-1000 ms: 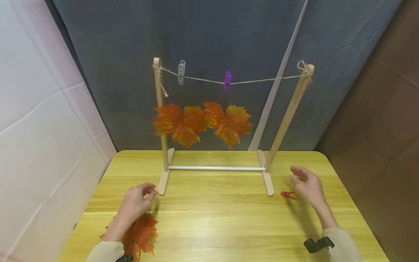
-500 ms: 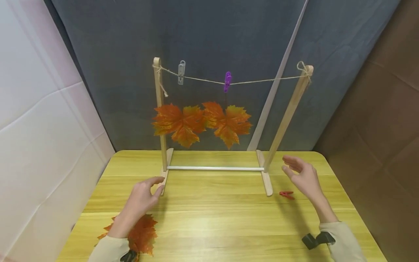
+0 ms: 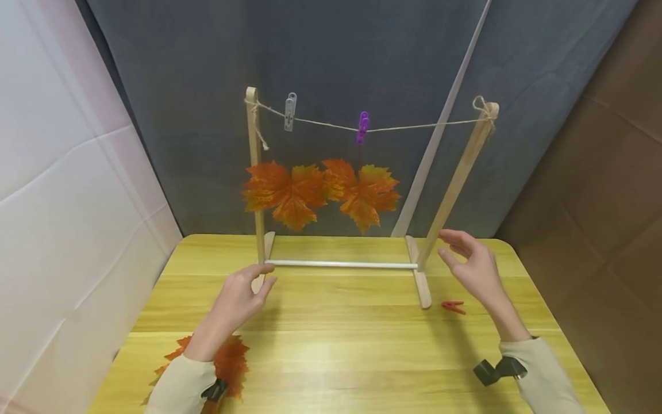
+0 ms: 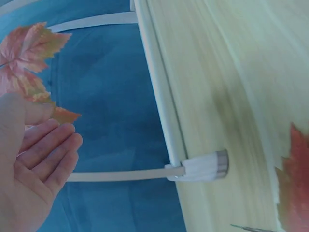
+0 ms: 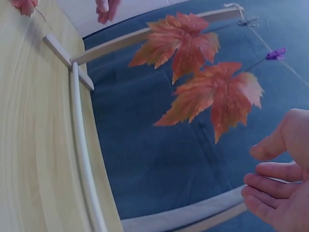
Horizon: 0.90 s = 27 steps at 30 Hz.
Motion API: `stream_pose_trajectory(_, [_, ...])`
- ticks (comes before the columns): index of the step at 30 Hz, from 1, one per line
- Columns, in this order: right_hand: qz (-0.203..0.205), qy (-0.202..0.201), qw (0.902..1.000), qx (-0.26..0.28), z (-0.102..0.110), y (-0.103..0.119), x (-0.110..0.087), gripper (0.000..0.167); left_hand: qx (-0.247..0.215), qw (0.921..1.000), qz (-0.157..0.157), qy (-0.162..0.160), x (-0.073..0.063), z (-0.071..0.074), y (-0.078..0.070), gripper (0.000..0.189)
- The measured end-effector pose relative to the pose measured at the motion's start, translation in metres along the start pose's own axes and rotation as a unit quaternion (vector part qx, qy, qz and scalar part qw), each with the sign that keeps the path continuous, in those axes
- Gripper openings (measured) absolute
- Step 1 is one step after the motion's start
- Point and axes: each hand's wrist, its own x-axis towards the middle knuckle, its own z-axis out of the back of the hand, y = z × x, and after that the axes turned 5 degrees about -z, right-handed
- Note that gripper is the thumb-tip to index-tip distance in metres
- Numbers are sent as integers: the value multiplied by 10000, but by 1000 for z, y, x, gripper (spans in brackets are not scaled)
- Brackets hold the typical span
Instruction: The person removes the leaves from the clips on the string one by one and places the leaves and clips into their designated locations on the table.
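Two orange maple leaves [image 3: 289, 195] [image 3: 364, 195] hang side by side from a string [image 3: 414, 127]; a clear clothespin [image 3: 290, 112] and a purple clothespin [image 3: 363, 127] sit on the string above them. My left hand [image 3: 239, 300] hovers by the left foot of the wooden rack, thumb and fingers apart, holding nothing. My right hand [image 3: 476, 268] is raised beside the right post [image 3: 457, 184], fingers loosely bent and nothing in them. Below it on the table lies a red clothespin [image 3: 453, 307]. Another maple leaf [image 3: 231, 365] lies under my left forearm, partly hidden.
A white rod [image 3: 341, 264] joins the rack's two feet near the table's back. The left post [image 3: 254, 172] carries the string's other end. Behind stands a dark cloth backdrop [image 3: 331, 57], with a pale cloth at left and a brown one at right.
Both hands have moved forward and inward, toward the rack. The left thumb and fingers, close together a second ago, have spread apart. The leaves and clothespins stay where they were.
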Motion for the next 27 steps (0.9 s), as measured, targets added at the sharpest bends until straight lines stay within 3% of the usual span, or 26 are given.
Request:
stream_pose_trajectory(8, [170,49,9998,134,-1,20,6,35,-304,9995,-90,61,14,1,-8,28])
stream_pose_trajectory(18, [213,129,9996,112,-3,48,19,37,-241,9965,-675,-423,51,22,-17,26])
stream_pose_trajectory(27, [485,47,9986,220,-6,67,25,36,-355,9903,-1057,-831,75,28,-31,32])
